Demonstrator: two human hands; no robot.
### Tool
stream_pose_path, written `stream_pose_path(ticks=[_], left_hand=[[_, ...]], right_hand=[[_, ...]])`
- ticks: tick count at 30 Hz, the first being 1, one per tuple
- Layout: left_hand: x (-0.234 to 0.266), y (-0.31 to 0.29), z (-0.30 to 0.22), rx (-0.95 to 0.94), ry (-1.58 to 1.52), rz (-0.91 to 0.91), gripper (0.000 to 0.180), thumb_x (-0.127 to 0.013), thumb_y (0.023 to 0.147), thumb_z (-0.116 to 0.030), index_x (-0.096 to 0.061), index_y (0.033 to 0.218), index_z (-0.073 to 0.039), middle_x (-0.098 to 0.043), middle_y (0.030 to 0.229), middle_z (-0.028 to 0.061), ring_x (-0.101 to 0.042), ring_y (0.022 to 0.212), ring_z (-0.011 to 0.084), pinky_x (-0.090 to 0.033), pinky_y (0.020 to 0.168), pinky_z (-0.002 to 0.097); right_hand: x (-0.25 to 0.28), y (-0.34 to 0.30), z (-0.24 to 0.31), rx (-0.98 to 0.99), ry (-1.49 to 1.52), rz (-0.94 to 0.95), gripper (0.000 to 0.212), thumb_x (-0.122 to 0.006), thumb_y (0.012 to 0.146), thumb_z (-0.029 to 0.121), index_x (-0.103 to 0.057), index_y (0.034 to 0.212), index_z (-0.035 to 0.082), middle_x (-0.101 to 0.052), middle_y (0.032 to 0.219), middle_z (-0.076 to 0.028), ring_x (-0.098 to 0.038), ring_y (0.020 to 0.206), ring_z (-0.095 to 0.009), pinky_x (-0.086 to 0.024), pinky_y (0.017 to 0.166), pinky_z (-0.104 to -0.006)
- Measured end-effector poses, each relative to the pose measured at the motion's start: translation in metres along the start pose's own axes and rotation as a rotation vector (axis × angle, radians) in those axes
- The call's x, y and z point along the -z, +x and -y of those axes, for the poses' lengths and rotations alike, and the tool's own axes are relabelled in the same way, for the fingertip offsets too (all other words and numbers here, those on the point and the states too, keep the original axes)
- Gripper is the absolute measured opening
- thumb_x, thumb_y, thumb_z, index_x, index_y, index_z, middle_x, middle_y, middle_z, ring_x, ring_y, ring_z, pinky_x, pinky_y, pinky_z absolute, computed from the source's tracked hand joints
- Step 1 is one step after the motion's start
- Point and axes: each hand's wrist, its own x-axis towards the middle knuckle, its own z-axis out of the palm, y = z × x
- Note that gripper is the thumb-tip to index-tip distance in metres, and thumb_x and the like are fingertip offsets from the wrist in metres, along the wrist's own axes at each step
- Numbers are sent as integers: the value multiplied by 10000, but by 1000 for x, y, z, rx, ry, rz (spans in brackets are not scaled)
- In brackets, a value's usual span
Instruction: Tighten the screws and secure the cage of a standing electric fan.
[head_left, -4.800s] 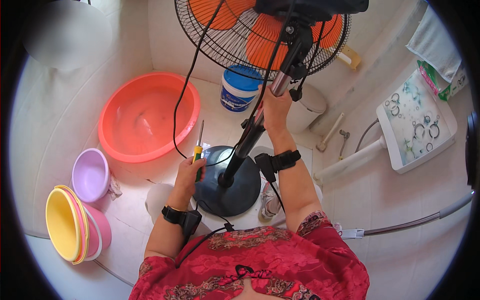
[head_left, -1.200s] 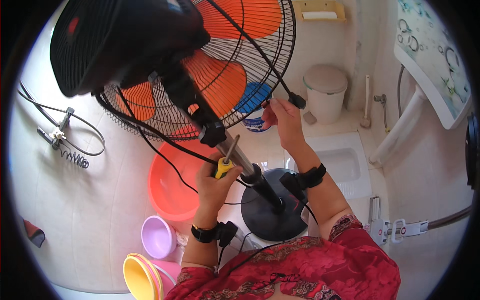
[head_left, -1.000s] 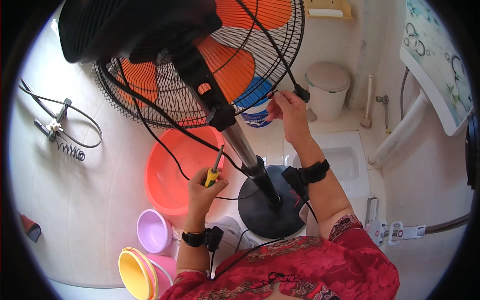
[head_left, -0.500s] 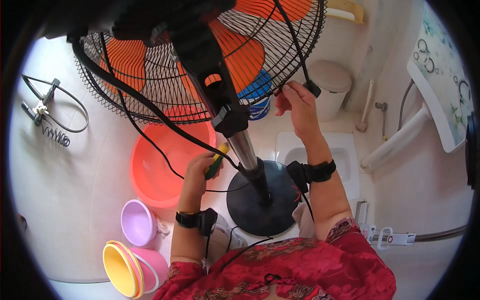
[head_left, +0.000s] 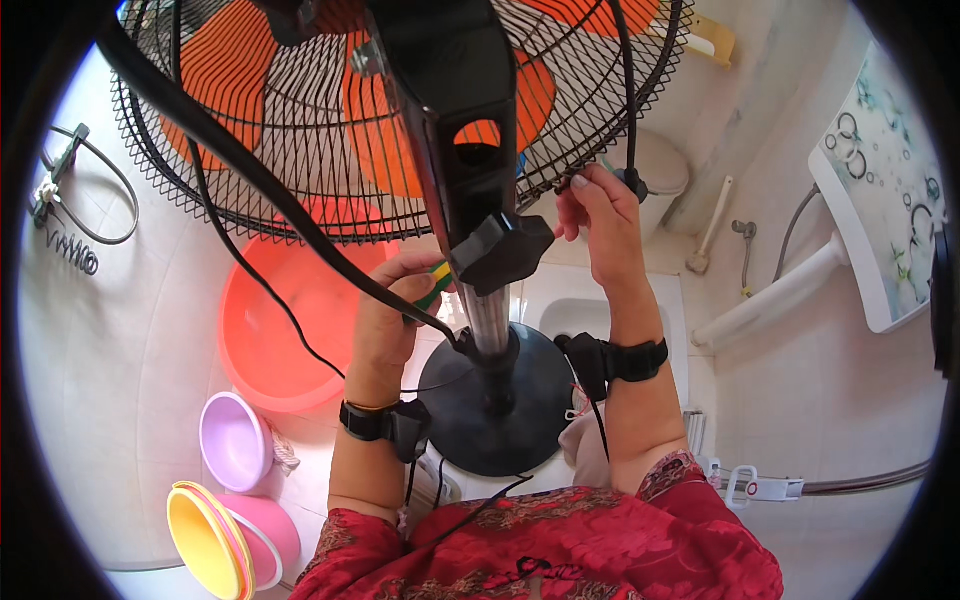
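Note:
A black pedestal fan (head_left: pixel 480 110) with orange blades behind a wire guard (head_left: pixel 300 190) rises in front of me. Its black knob (head_left: pixel 503 250) sits on the pole, above a round black base (head_left: pixel 500 425). My left hand (head_left: pixel 388 305), left of the pole, is closed round a screwdriver (head_left: pixel 432 287) with a green and yellow handle; its shaft is hidden. My right hand (head_left: pixel 610 225) pinches the lower right rim of the guard, thumb and forefinger together. A small dark part shows at those fingertips, too small to make out. A black cord hangs beside that hand.
A red basin (head_left: pixel 270 340) lies to the left, with a purple basin (head_left: pixel 235 440) and yellow and pink buckets (head_left: pixel 205 540) nearer me. Beyond the base is a white squat toilet (head_left: pixel 650 300). A lidded bin (head_left: pixel 660 180) and a washbasin (head_left: pixel 880 200) stand right.
The fan looms larger and its pole and knob stand further right and lower in view. My left hand has risen slightly beside the pole with the screwdriver. My right hand stays at the guard's rim.

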Motion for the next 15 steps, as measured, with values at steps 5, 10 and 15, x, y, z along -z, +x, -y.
stream_pose_path(ticks=[5, 10, 15], left_hand=[[10, 3, 8, 15, -78, 67, 186, -530, 741, -2, -592, 910, 44, -598, 755, 99, -475, 522, 110, -367, 473, 210], [7, 2, 8, 23, -69, 23, 157, -530, 742, 13, -596, 883, 37, -568, 706, 71, -460, 508, 105, -358, 457, 214], [6, 4, 10, 0, -107, 66, 151, -504, 734, 24, -594, 855, 35, -553, 686, 55, -441, 489, 86, -351, 439, 204]], right_hand=[[-6, -1, -1, 39, -16, -10, 219, -412, 906, 164, -517, 780, 19, -459, 583, 1, -406, 482, -56, -421, 478, -211], [-5, -1, -4, 40, 6, 4, 221, -424, 914, 172, -515, 783, 19, -448, 587, 7, -391, 481, -52, -423, 474, -210], [-3, -3, -4, 41, 22, -1, 218, -428, 913, 169, -513, 779, 20, -441, 583, 9, -381, 480, -51, -420, 468, -207]])
